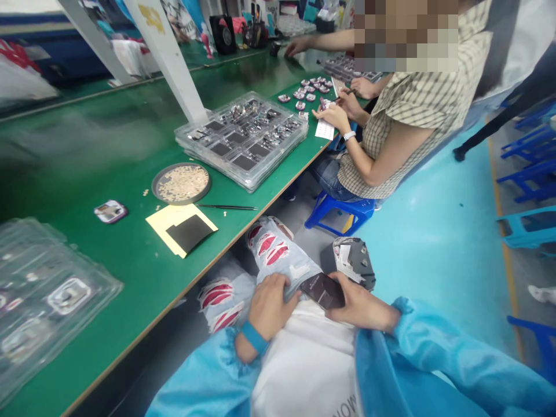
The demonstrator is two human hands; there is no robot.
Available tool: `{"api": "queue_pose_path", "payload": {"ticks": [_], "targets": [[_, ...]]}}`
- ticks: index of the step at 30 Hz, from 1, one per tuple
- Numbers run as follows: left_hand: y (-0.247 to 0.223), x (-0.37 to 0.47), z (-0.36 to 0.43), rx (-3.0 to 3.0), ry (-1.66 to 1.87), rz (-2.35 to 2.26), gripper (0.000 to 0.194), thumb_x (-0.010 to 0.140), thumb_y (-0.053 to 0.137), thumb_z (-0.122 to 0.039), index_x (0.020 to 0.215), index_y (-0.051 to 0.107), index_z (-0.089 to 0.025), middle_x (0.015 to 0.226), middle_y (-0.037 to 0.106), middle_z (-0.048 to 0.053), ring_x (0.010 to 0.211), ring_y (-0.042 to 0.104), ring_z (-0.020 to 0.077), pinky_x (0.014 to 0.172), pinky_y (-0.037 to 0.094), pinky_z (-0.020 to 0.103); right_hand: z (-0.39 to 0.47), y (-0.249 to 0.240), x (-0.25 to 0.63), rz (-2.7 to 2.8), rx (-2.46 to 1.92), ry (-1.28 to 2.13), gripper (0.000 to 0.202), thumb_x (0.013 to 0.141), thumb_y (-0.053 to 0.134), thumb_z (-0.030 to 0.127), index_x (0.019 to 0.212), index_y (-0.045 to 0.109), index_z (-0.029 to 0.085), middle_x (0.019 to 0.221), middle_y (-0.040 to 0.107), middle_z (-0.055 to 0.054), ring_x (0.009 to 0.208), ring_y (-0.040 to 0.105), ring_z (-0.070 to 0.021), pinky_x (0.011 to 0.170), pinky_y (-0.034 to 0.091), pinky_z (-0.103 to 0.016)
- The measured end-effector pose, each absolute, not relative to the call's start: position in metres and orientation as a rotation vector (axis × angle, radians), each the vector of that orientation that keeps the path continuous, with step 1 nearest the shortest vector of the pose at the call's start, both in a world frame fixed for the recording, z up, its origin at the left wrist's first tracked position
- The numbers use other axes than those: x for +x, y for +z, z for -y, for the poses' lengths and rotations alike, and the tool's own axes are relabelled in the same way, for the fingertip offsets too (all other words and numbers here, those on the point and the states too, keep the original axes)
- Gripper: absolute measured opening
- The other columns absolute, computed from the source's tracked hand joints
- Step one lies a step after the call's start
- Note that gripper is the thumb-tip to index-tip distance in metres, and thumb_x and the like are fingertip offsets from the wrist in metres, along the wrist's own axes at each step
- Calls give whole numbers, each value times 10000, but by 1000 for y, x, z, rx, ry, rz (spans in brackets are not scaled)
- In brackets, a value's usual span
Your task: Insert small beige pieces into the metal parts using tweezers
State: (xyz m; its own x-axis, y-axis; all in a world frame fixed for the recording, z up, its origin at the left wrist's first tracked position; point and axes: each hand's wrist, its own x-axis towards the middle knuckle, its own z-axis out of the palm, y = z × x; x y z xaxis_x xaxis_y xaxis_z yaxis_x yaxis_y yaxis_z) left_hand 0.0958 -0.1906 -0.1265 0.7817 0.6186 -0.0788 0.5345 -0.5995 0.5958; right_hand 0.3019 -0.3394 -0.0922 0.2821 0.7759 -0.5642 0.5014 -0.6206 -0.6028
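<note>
Over my lap, my right hand [358,302] is wrapped round one end of a dark phone [322,291], its screen facing up. My left hand [270,307], with a blue band at the wrist, rests on my thigh just left of the phone, fingers apart and holding nothing. On the green table [130,266] beside me lie a yellow sheet [161,223] with a black piece [189,233] on it, dark tweezers [230,207], a round dish [182,183] of small pale pieces and one purple-rimmed part [110,212].
Stacked clear trays [249,139] of parts stand beyond the dish, and more trays [52,295] sit at the near left. A seated person [403,127] in a checked shirt handles small parts farther along. A dark bin [365,260] stands beside my legs.
</note>
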Motion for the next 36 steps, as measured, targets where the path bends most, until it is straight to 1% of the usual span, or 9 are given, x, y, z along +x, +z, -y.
{"api": "queue_pose_path", "payload": {"ticks": [3,7,11,19,25,29,31,33,36], "targets": [[-127,99,189,2376,157,-822,98,853,652,-290,847,587,-218,844,624,34,871,596,243,781,429,362,338,-90,302,1165,-2248,1276,770,675,820,372,1340,457,238,1108,669,-79,981,652,-281,840,479,-361],[-125,102,189,2353,186,-777,45,858,606,-209,825,577,-217,814,625,21,846,594,225,769,418,344,338,-92,301,1165,-2229,1263,763,677,819,362,1338,455,249,1110,670,-70,979,654,-275,838,478,-351],[-125,103,190,2333,223,-768,88,859,575,-169,785,568,-215,777,615,14,815,592,213,756,410,336,341,-98,300,1176,-2238,1211,779,674,822,350,1348,445,250,1138,663,-81,1008,654,-284,865,475,-363],[-123,101,192,2283,274,-762,117,863,558,-157,762,566,-216,759,609,14,793,589,207,749,423,330,340,-100,300,1173,-2260,1215,796,668,819,345,1356,432,239,1170,652,-103,1049,647,-303,893,476,-389],[-123,100,194,2291,289,-772,121,871,553,-164,762,557,-216,763,600,15,798,583,207,744,415,333,324,-103,288,1222,-2228,1145,951,675,797,314,1489,313,220,1240,634,-144,1141,623,-337,944,469,-427],[-124,100,194,2293,297,-766,127,858,566,-158,747,541,-214,741,582,4,774,573,195,730,404,325,303,-103,272,1304,-2143,1016,1011,697,763,245,1547,215,235,1350,569,-159,1204,586,-341,970,461,-419],[-125,99,193,2285,301,-763,131,851,570,-154,741,534,-215,730,575,0,759,566,190,721,399,320,299,-103,275,1292,-2055,1070,1043,698,778,233,1560,189,243,1324,586,-139,1165,605,-321,958,471,-405],[-126,99,192,2269,305,-761,128,849,573,-155,743,535,-216,730,578,-2,752,562,187,716,396,315,303,-103,290,1277,-1906,1232,1078,691,821,257,1565,191,242,1224,632,-99,1075,638,-281,926,489,-376],[-127,99,191,2236,314,-771,124,847,574,-162,741,540,-217,729,585,-1,748,562,187,715,400,311,318,-109,325,1311,-1741,1454,1030,669,874,324,1531,317,250,1125,642,-51,936,642,-216,816,516,-311]]}}
